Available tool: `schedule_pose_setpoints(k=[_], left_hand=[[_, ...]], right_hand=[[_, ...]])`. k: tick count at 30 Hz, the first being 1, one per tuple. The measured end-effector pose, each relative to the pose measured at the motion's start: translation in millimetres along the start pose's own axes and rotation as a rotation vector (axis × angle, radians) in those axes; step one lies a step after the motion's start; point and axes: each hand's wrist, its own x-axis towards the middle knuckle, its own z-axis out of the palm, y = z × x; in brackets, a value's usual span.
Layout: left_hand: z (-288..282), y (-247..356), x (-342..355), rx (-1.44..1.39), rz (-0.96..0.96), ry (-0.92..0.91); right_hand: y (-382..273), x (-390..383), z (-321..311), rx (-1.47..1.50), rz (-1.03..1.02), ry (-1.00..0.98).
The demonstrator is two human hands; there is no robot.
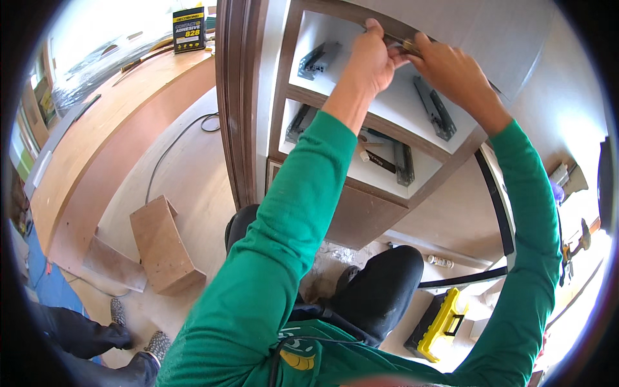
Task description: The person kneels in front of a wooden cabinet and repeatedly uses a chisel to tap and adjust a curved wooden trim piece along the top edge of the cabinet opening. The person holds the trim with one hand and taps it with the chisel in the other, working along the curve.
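Note:
Both hands are raised to the top front edge of a grey-brown cabinet [287, 80]. My left hand [374, 55] has its thumb pressed against that edge, fingers curled. My right hand [445, 64] pinches a small brass-and-metal piece [406, 45] beside the left fingers; I cannot make out what it is. Inside the upper opening are dark drawer slides [432, 106] on both sides. The lower opening also has slides [404, 164], with a dark strip [380, 161] and a small pale cylinder [364, 156] lying in it.
At left are a wooden worktop [129, 90] with a black can [189, 29], a wooden box [164, 245], a cable [167, 155] and a co-worker's legs [97, 342]. A dark door frame [238, 103] borders the cabinet. A yellow-and-black toolbox [438, 322] sits by my knee.

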Motion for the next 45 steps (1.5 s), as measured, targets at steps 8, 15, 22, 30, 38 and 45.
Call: schedule_pose_setpoints(k=[8,15,22,30,38,45], left_hand=[[-2,-10,-5,-0.023,0.031,-0.112],[-5,-11,2,0.070,0.125,0.015],[-12,-18,21,-0.007,0.038,-0.068],[-15,-11,20,-0.077,0.034,-0.089],[-20,-16,31,-0.044,0.048,-0.062],[-29,-16,41,-0.085,0.039,-0.075]], right_hand=[[2,-15,-13,-0.023,0.049,-0.003],[-4,-6,-7,-0.015,0.070,-0.016],[5,-5,10,-0.079,-0.054,0.110],[3,-7,3,-0.060,-0.054,0.109],[-9,-9,-3,-0.015,0.089,-0.039],[-7,-5,-5,-0.009,0.005,0.054]])
